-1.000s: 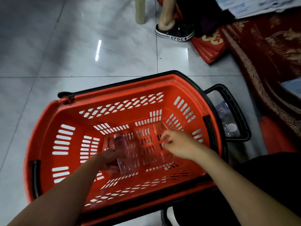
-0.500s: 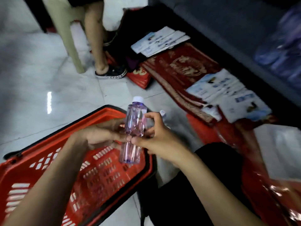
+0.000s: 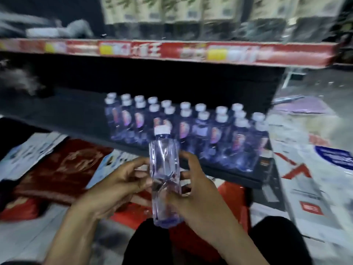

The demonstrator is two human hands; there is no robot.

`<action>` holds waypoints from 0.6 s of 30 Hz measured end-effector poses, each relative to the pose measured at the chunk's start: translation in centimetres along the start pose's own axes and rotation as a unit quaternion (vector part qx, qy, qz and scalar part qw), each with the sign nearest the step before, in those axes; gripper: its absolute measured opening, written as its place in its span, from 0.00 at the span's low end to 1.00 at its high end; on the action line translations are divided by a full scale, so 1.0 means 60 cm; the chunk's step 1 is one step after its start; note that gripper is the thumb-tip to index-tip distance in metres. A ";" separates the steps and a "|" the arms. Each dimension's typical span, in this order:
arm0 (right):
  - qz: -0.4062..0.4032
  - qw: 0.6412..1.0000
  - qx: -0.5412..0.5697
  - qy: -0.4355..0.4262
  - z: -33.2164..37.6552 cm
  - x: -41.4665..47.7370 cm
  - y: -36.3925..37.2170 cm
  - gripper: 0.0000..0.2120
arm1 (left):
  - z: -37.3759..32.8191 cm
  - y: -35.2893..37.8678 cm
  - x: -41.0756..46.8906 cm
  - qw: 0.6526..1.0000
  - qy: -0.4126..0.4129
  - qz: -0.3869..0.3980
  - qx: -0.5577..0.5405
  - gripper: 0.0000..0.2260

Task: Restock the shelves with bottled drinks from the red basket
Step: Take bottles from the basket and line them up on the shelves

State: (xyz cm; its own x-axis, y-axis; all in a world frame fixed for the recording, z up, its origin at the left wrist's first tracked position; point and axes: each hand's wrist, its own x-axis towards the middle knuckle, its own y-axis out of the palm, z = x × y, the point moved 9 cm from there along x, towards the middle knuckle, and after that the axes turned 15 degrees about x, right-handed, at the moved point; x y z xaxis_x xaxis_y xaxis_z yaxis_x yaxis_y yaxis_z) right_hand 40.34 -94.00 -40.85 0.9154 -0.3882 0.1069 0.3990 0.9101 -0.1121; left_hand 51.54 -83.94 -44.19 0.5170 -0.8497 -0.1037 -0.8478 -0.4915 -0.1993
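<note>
A clear purple-tinted bottle (image 3: 164,165) with a white cap stands upright between both hands, in front of the bottom shelf. My left hand (image 3: 116,185) grips its lower part from the left. My right hand (image 3: 196,190) grips it from the right, fingers curled round the body. Behind it, several matching bottles (image 3: 191,127) stand in rows on the dark bottom shelf (image 3: 66,109). The red basket is out of view.
A red price strip (image 3: 172,51) edges the shelf above, which carries blurred boxed goods (image 3: 172,10). Leaflets (image 3: 36,148) and a red mat (image 3: 63,167) lie on the floor at left, more printed sheets (image 3: 309,169) at right. My dark-clothed knees (image 3: 152,243) are at the bottom.
The view has swung from the basket to the shelf. The bottle, lifted out of the basket by my left hand, is now held upright by both hands before the shelf.
</note>
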 end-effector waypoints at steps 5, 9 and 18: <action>-0.061 0.997 -0.033 -0.016 0.043 -0.021 -0.155 0.40 | -0.139 0.156 0.109 0.992 0.098 0.057 0.060 0.24; -0.140 0.988 -0.063 -0.013 0.033 -0.031 -0.278 0.45 | -0.185 0.255 0.172 0.984 0.138 0.063 0.089 0.25; -0.196 0.976 0.001 -0.099 0.036 -0.014 -0.487 0.32 | -0.295 0.353 0.305 0.966 0.195 0.057 0.161 0.22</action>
State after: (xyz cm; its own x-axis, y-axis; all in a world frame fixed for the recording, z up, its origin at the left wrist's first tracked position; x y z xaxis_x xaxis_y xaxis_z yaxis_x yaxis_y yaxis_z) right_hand 27.81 -119.97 -35.52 0.6648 -0.6705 0.3294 0.7157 0.6980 -0.0234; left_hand 40.97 -113.27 -33.04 0.2843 -0.9332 0.2197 -0.7832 -0.3583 -0.5081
